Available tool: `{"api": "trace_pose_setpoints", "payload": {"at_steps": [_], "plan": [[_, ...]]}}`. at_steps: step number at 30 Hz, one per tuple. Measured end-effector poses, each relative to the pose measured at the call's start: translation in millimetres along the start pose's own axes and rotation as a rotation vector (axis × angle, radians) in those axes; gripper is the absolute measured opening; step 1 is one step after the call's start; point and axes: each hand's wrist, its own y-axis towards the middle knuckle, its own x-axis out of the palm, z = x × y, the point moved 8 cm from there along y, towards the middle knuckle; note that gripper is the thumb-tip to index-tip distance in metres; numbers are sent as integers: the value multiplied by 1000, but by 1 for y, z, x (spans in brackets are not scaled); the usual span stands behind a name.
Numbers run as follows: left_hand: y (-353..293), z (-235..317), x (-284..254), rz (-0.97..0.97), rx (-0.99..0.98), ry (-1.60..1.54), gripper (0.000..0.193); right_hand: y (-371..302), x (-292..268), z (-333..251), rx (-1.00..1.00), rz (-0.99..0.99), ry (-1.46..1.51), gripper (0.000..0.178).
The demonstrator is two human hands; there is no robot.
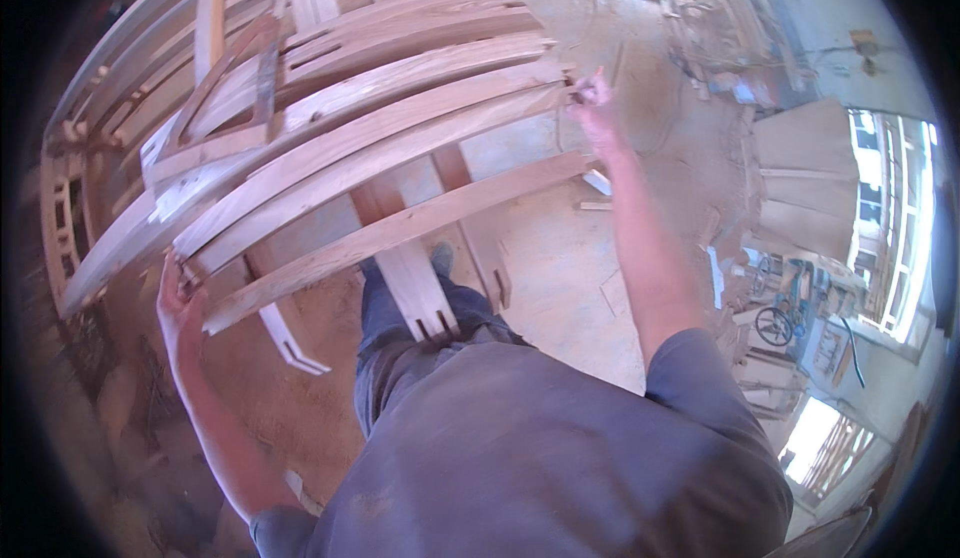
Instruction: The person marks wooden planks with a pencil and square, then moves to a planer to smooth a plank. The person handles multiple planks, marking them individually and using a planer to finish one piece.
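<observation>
Seen from my head camera, my left hand [180, 303] grips the near end of a long wooden plank [370, 153] lying atop a stack of planks [400, 78], while my right hand [592, 98] clasps its far end, fingers curled.

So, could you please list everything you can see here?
planks: several, pale wood, stacked across a stand, ends at both hands
stand: one, pale wood, under the planks
frame: one, wooden, lying on the stack, far left
floor: sandy, dusty, with offcuts
machines: a few, grey, right edge
left hand: on the near plank ends
right hand: on the far plank ends
</observation>
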Motion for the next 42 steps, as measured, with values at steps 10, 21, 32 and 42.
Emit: {"api": "trace_pose_setpoints", "payload": {"at_steps": [10,21,32,42], "plan": [[-10,31,-5,120,-103,222,99,5,-13,5,-73,-87,84,50],[-11,39,-3,27,-123,107,105,13,-13,17,19,-203,322,49],[-4,-4,-13,133,-115,-241,96,15,-12,28,47,-151,86,45],[-25,-2,-12,181,-76,-308,78,-6,-11,3,1,-155,-52,41]]}}
